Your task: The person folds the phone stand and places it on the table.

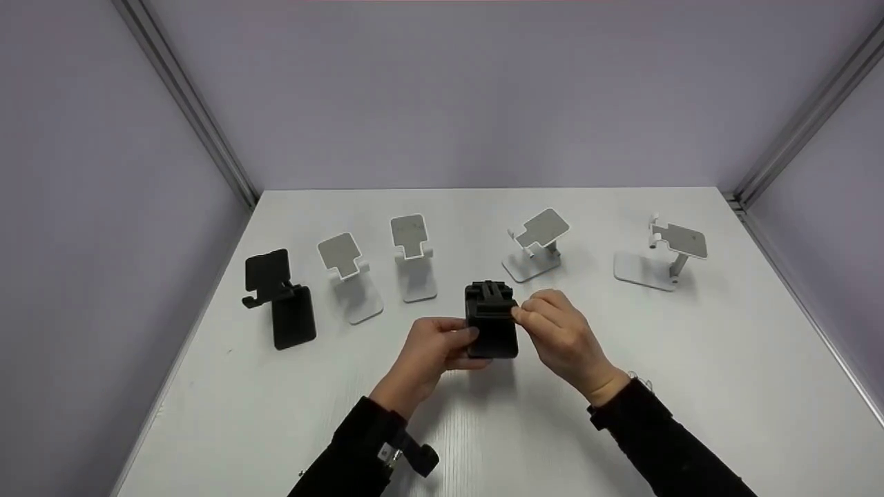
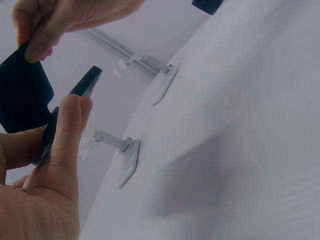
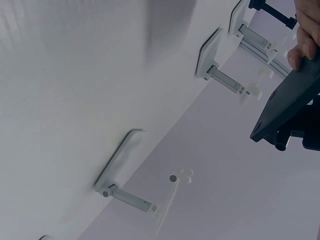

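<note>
One black stand [image 1: 498, 342] raised above the worktop [image 1: 228, 414], between the left hand [image 1: 436, 342] and the right hand [image 1: 561, 337]
The left hand grips the stand's lower part, thumb on one face and fingers on the other; the right hand pinches the right edge of its upper part. Beyond the left hand and off to its left sits a second black stand [image 1: 293, 321]; nearer that hand is a first white stand [image 1: 340, 255], and almost straight beyond that hand a second white stand [image 1: 410, 235]. Beyond the right hand is a third white stand [image 1: 543, 229], and farther out to that hand's right a fourth white stand [image 1: 682, 240]
</note>
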`<action>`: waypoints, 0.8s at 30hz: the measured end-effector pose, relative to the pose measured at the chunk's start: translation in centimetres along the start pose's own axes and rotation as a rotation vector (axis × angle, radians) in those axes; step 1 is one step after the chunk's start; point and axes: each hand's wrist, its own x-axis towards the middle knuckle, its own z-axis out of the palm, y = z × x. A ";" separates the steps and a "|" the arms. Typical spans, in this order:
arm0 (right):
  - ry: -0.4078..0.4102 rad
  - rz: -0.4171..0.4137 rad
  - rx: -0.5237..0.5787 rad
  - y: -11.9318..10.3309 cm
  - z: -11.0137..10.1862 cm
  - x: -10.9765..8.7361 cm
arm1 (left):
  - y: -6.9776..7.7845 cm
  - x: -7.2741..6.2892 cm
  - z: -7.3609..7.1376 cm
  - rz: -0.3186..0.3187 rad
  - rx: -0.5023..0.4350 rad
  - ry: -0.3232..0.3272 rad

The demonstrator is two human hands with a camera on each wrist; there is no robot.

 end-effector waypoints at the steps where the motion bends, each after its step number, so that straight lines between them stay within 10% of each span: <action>1: 0.000 -0.004 -0.003 0.0 0.0 0.0 | 0.0 0.0 0.0 0.000 0.000 -0.002; 24: -0.051 -0.093 -0.048 -0.5 0.0 -0.9 | 0.9 -0.1 -0.3 0.004 -0.067 -0.034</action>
